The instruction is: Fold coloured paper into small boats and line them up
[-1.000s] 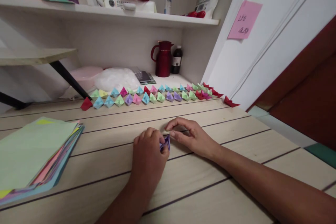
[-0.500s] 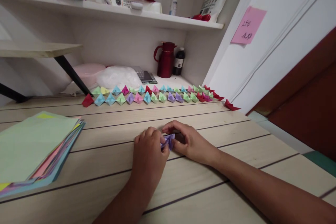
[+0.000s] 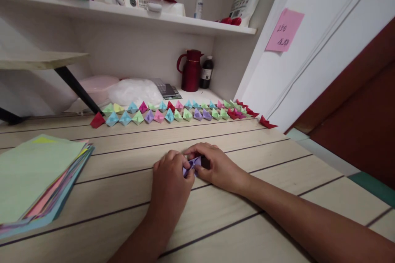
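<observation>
A small folded piece of purple paper (image 3: pixel 193 164) is between my two hands, just above or on the wooden table (image 3: pixel 222 222). My left hand (image 3: pixel 171 178) pinches its left end between thumb and fingers. Around its right end curls my right hand (image 3: pixel 216 165), the thumb in front and the fingers behind. Parts of the paper are covered by my fingers. Beyond the hands stand two rows of folded paper boats (image 3: pixel 138 117) in green, blue, purple, pink and red.
On the left lies a stack of coloured paper (image 3: pixel 37 176), pale green on top. One red paper boat (image 3: pixel 268 122) sits near the right edge. At the back are a red jug (image 3: pixel 191 72), a dark bottle (image 3: pixel 206 73) and a white plastic bag (image 3: pixel 132 91) under a shelf (image 3: pixel 173 20).
My right hand has closed in on the purple paper, now gripping its right end. More of the paper's folded inside shows. The whole view has shifted slightly.
</observation>
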Demonstrator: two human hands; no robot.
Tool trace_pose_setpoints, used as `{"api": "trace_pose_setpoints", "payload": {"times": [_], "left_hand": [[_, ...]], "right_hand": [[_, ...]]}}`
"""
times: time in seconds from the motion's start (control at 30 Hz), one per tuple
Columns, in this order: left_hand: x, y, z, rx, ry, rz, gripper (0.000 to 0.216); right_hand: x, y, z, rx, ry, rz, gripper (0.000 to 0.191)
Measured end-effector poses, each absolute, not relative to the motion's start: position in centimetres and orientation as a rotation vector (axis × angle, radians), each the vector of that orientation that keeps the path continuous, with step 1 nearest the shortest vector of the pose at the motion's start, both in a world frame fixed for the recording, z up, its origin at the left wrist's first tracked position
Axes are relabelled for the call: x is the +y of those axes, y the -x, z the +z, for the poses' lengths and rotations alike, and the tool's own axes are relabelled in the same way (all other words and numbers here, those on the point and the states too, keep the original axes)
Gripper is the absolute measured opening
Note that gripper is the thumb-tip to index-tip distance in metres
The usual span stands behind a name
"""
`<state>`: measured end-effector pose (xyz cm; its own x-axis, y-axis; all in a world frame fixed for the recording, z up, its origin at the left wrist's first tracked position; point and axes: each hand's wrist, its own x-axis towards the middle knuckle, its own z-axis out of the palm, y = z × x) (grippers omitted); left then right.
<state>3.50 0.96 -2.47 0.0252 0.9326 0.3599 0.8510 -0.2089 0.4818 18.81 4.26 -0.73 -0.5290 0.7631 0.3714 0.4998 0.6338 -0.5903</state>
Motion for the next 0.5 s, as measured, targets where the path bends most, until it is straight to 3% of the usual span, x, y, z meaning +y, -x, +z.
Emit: {"api": "trace_pose_setpoints", "payload": {"times": [0.5], "left_hand": [[1.1,-3.0,-2.0,1.814,-2.090,0.902,0.017]], "right_hand": [[5.4,-19.3,-1.0,-2.298,0.897,0.607,0.021]]}}
